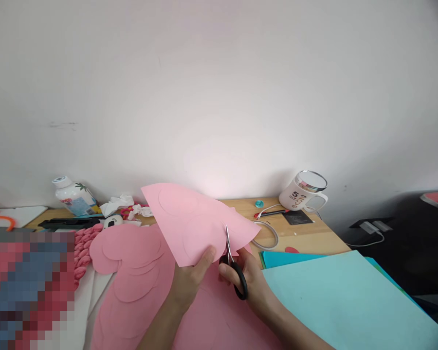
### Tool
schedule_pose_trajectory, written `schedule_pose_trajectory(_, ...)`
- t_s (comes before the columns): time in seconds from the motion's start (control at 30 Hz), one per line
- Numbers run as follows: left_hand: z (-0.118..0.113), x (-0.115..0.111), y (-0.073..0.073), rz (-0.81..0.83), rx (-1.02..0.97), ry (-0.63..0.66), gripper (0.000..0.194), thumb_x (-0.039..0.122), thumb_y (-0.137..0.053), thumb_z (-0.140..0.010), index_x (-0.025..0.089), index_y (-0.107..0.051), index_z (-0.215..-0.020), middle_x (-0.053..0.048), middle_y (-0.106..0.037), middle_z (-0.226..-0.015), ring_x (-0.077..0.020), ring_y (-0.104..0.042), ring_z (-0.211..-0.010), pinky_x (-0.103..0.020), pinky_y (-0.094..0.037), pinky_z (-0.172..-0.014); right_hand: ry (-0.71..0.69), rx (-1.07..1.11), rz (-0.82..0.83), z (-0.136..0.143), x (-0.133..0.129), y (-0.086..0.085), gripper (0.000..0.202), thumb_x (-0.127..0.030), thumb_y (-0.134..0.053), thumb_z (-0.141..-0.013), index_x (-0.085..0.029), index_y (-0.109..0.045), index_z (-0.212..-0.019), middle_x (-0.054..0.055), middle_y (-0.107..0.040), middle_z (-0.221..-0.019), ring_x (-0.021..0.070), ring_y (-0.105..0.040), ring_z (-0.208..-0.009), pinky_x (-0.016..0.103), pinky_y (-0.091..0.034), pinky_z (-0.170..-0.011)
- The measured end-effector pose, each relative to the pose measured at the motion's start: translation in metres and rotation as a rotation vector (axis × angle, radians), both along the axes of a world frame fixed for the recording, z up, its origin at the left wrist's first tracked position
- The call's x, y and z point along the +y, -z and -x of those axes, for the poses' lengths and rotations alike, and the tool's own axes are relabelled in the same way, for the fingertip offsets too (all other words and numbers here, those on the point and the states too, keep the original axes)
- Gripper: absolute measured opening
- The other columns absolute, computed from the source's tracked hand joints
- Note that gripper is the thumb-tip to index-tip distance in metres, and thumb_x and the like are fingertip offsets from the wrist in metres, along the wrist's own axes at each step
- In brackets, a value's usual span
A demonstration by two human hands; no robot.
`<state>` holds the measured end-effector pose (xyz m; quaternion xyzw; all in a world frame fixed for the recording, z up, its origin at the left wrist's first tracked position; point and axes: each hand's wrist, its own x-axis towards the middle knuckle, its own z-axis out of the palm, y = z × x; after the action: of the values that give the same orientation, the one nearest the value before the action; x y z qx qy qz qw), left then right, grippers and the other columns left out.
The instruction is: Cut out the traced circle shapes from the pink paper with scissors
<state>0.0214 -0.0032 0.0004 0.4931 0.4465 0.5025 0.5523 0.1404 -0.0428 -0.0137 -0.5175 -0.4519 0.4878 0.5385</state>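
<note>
My left hand (pixel 197 274) grips the lower edge of a pink paper sheet (pixel 190 214), its thumb on top. Faint curved outlines show on the sheet, which is held up above the table. In my right hand (pixel 244 277) is a pair of scissors (pixel 240 281) with black handles. Their blades point upward into the sheet, right of my left thumb. Rounded pink paper pieces (pixel 131 287) lie overlapped below and to the left, and more pink paper (pixel 219 321) is under my hands.
Light blue sheets (pixel 336 291) cover the right side. A glass-rimmed white mug (pixel 295 194), a pen (pixel 273 213) and a coiled cable (pixel 273 236) are at the back right. A white bottle (pixel 75 195), tissues (pixel 117 204) and pink braided yarn (pixel 83 253) are left.
</note>
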Motion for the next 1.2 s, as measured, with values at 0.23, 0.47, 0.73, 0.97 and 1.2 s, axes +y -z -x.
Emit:
schedule_pose_trajectory(0.23,0.0006,0.0000,-0.0023,-0.008,0.007,-0.012,0.039,0.039,-0.067,-0.065,0.016,-0.064,-0.096,-0.008,-0.069,-0.095,-0.0253,-0.062,-0.095,-0.036,-0.050,-0.084,0.002,-0.004,-0.003,0.0004,0.0006,0.0014,0.030,-0.038,-0.064,-0.071,-0.018,-0.049,-0.087,-0.004,-0.052,-0.051,0.0126,-0.047,-0.047,0.023,-0.038,-0.043)
schedule_pose_trajectory(0.47,0.0008,0.0001,-0.0030,0.004,-0.051,0.012,0.028,0.035,-0.067,-0.066,0.016,-0.067,-0.086,-0.006,-0.071,-0.083,-0.0242,-0.063,-0.087,-0.035,-0.051,-0.082,0.012,-0.019,0.031,0.0007,0.0004,-0.0014,0.026,-0.034,-0.065,-0.070,-0.018,-0.049,-0.082,-0.005,-0.053,-0.048,0.0125,-0.048,-0.044,0.023,-0.038,-0.041)
schedule_pose_trajectory(0.73,0.0015,0.0016,-0.0002,0.020,-0.081,0.007,0.033,0.035,-0.069,-0.065,0.016,-0.066,-0.092,-0.007,-0.070,-0.093,-0.0243,-0.062,-0.092,-0.034,-0.050,-0.083,0.009,-0.028,0.033,-0.0002,0.0002,0.0029,0.024,-0.030,-0.062,-0.072,-0.017,-0.047,-0.085,-0.004,-0.054,-0.049,0.0124,-0.049,-0.044,0.022,-0.038,-0.040)
schedule_pose_trajectory(0.97,0.0019,0.0030,0.0023,0.005,-0.103,-0.007,0.046,0.037,-0.070,-0.065,0.016,-0.062,-0.106,-0.009,-0.068,-0.102,-0.0260,-0.058,-0.102,-0.038,-0.046,-0.091,0.015,-0.051,0.058,0.0017,0.0016,-0.0043,0.022,-0.026,-0.060,-0.070,-0.017,-0.046,-0.084,-0.005,-0.052,-0.047,0.0111,-0.044,-0.042,0.022,-0.035,-0.039)
schedule_pose_trajectory(1.2,0.0039,0.0056,0.0046,-0.009,-0.127,0.038,0.051,0.037,-0.069,-0.067,0.017,-0.058,-0.113,-0.010,-0.067,-0.106,-0.0275,-0.057,-0.105,-0.042,-0.044,-0.093,0.004,-0.067,0.073,0.0009,0.0002,-0.0059,0.022,-0.024,-0.058,-0.069,-0.017,-0.044,-0.084,-0.005,-0.052,-0.047,0.0104,-0.044,-0.042,0.021,-0.035,-0.039)
